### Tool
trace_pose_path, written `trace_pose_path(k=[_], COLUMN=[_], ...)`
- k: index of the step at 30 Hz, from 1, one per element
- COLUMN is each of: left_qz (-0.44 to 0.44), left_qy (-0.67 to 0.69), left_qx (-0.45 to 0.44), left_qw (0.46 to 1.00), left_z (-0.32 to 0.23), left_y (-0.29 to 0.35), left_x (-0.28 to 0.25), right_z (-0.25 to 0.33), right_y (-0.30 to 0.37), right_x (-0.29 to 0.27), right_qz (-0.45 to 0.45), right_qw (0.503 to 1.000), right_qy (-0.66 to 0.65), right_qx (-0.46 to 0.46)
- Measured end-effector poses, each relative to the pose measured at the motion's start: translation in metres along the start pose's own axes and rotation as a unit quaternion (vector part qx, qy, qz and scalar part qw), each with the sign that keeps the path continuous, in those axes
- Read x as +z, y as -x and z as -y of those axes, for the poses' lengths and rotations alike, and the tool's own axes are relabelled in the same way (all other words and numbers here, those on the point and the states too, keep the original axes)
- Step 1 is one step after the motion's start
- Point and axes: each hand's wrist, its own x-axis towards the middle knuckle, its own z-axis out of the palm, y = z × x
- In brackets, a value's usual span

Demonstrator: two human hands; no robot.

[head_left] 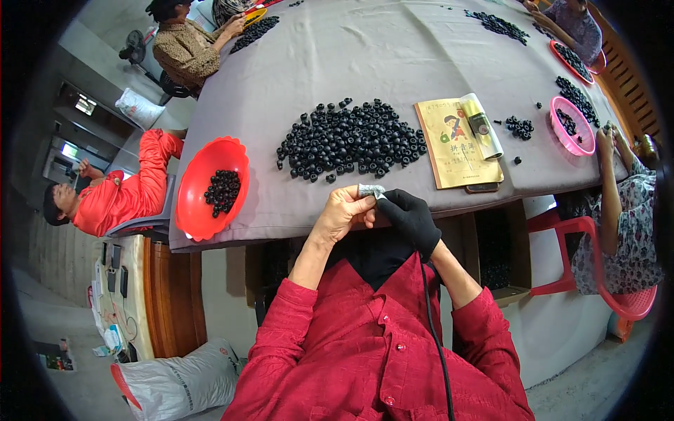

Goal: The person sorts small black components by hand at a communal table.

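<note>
My left hand [342, 216] is bare, with a pale grey wrap around one fingertip. It meets my right hand [413, 219], which wears a black glove, just off the table's near edge. Both hands are closed, fingertips pinched together; whatever is between them is too small and covered to make out. Beyond them on the cloth lies a wide heap of small round black parts [354, 137], many with a hole in the middle. To the left, a red scalloped bowl [188, 186] holds several more of these black parts.
Right of the heap lies a yellow booklet [439, 154] with a clear-wrapped item on it and a phone [482, 187] at its lower edge. A pink basket [576, 143] stands farther right. Other people sit around the grey-clothed table [358, 52]. A black cable [434, 316] hangs from my right wrist.
</note>
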Motion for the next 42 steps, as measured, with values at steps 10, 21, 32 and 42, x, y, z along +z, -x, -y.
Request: trace_pose_path(k=[10,21,32,42], left_qz=[0.021,0.036,0.041,0.039], left_qy=[0.069,0.078,0.066,0.067], left_qx=[0.048,0.043,0.039,0.039], left_qw=[0.996,0.995,0.996,0.996], left_z=[0.009,0.012,0.011,0.01], left_y=[-0.005,-0.003,-0.002,-0.002], left_x=[-0.01,-0.011,-0.009,-0.007], right_z=[0.001,-0.001,0.0,-0.002], right_y=[-0.002,0.001,0.002,0.002], right_x=[0.0,0.003,0.003,0.002], right_qz=[-0.023,0.016,0.012,0.015], right_qw=[0.995,1.0,1.0,0.999], right_qy=[-0.067,-0.007,-0.003,0.03], right_qx=[0.074,-0.022,0.0,-0.036])
